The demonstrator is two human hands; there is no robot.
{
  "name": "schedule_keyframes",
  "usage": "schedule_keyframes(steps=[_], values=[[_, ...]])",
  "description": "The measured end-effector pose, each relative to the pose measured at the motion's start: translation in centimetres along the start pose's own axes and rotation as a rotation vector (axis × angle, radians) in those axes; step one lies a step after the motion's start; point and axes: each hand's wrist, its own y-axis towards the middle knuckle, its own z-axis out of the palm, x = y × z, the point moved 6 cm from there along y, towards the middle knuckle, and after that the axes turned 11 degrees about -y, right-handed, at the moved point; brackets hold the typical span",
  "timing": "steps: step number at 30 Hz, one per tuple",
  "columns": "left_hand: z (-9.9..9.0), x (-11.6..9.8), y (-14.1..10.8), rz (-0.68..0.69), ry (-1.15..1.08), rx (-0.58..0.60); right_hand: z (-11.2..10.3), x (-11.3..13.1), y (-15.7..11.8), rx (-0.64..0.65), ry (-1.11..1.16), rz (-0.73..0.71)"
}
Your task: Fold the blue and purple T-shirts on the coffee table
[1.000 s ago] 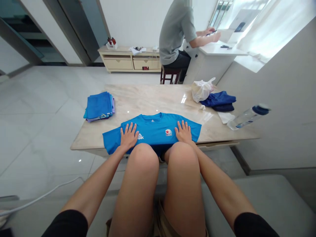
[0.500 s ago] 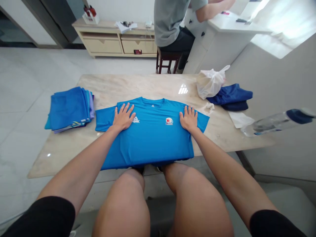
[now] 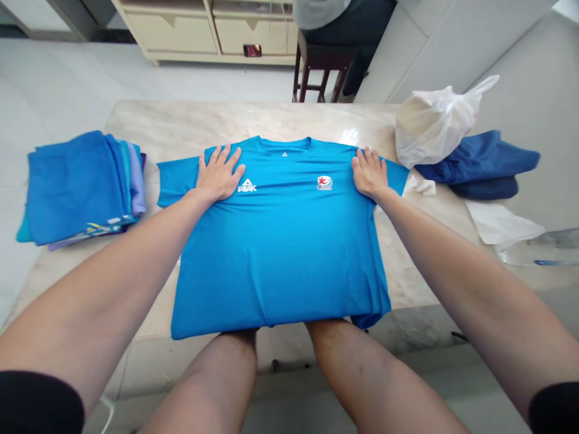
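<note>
A bright blue short-sleeved T-shirt (image 3: 280, 253) lies flat and face up on a marble-topped table (image 3: 253, 120), with a white PEAK logo and a red-star badge on its chest. My left hand (image 3: 219, 175) rests flat on the shirt's left chest, its fingers spread. My right hand (image 3: 370, 173) presses the opposite shoulder near the sleeve, also with its fingers apart. Neither hand grips the cloth. The shirt's hem reaches the near table edge, and a stack of folded blue shirts (image 3: 76, 187) lies to the left.
Right of the shirt are a white plastic bag (image 3: 436, 120), navy clothing (image 3: 484, 166), a white sheet (image 3: 502, 222) and a clear bottle (image 3: 538, 256). A seated person's back (image 3: 344, 18), a dark wooden stool (image 3: 323, 72) and a low cabinet (image 3: 181, 30) stand beyond the table.
The view has tilted down and come closer over the table. The shirt now shows in full, with its hem at the near edge, and both hands sit further up on its shoulders.
</note>
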Motion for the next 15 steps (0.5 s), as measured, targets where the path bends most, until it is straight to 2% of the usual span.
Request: schedule_keyframes(steps=[4,9,12,15], values=[[0.0,0.3,1.4,0.007,0.023,0.001,0.5,0.0,2.2,0.017,-0.055,-0.031],[-0.5,-0.2,3.6,-0.007,-0.08,0.032,-0.1,1.0,3.8,0.051,-0.126,-0.026],[-0.7,0.0,5.8,-0.019,-0.118,0.054,-1.0,2.1,4.7,0.055,-0.15,-0.037],[-0.8,1.0,8.7,0.0,-0.126,0.051,-1.3,2.1,6.8,0.056,-0.11,-0.033]])
